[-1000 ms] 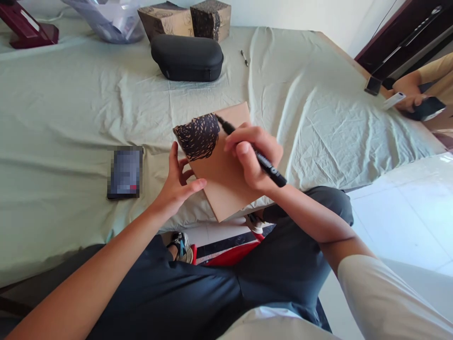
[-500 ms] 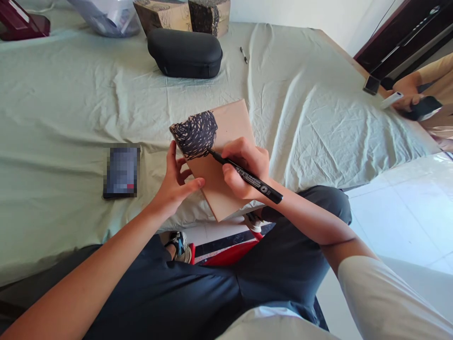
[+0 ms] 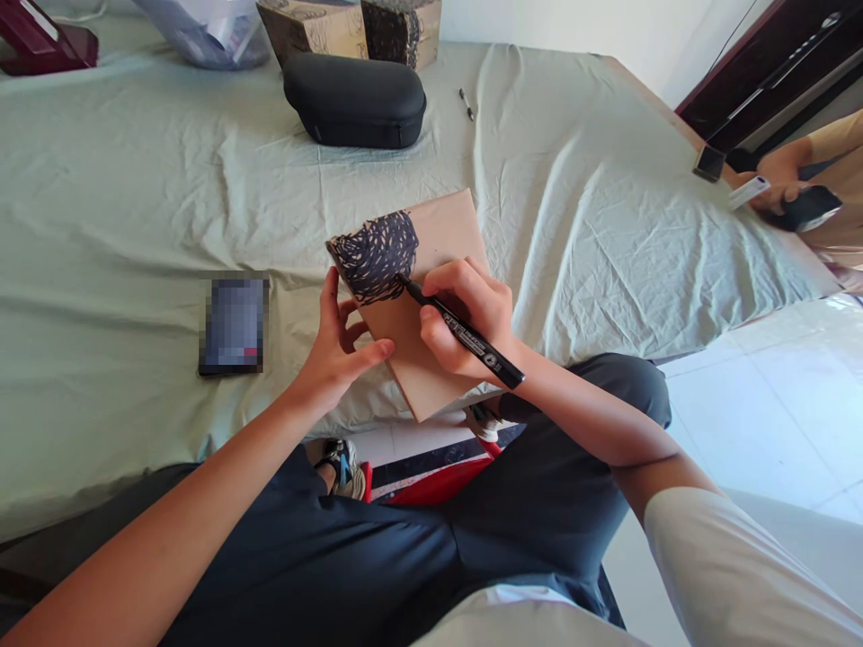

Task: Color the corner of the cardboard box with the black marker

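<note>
A brown cardboard box (image 3: pixel 445 225) lies at the near edge of the cloth-covered table, its upper left corner filled with a dense black scribble (image 3: pixel 378 256). My left hand (image 3: pixel 343 337) grips the left edge of this box, thumb on the top face and fingers along the side. Pinched in my right hand (image 3: pixel 472 314) is a black marker pen (image 3: pixel 465 332), slanting down to the left. Its tip touches the lower right part of the scribble. The heel of my right hand is over the box's top face.
A black zip case (image 3: pixel 357 101) stands beyond the box, with scribbled cardboard boxes (image 3: pixel 324 31) and a clear plastic container (image 3: pixel 216 36) behind it. A pixelated dark object (image 3: pixel 234 323) lies left. A small pen (image 3: pixel 467 104) is farther back. Another person's hand (image 3: pixel 778 180) holds a phone at right.
The marker tip has shifted slightly up and right into the scribble, and the pen's back end has swung left. My left hand keeps its hold on the box.
</note>
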The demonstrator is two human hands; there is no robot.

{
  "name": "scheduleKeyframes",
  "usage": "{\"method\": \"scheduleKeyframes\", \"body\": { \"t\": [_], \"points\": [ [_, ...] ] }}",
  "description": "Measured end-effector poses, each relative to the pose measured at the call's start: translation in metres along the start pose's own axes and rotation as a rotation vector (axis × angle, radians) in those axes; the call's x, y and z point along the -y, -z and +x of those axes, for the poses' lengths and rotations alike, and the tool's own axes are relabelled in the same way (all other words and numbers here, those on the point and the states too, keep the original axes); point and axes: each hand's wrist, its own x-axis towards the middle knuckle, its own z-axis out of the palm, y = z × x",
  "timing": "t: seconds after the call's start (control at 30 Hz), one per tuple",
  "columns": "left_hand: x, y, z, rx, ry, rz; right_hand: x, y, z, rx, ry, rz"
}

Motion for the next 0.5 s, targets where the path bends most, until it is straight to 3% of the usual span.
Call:
{"method": "scheduleKeyframes", "body": {
  "t": [0.23, 0.5],
  "points": [
    [0.0000, 0.0003, -0.0021, 0.015, -0.019, -0.017, 0.0027, 0.0017, 0.0030, 0.018, 0.068, 0.013],
    [0.0003, -0.0003, -0.0040, 0.028, -0.041, -0.008, 0.0008, -0.0016, 0.0046, 0.058, 0.239, -0.031]
  ]
}}
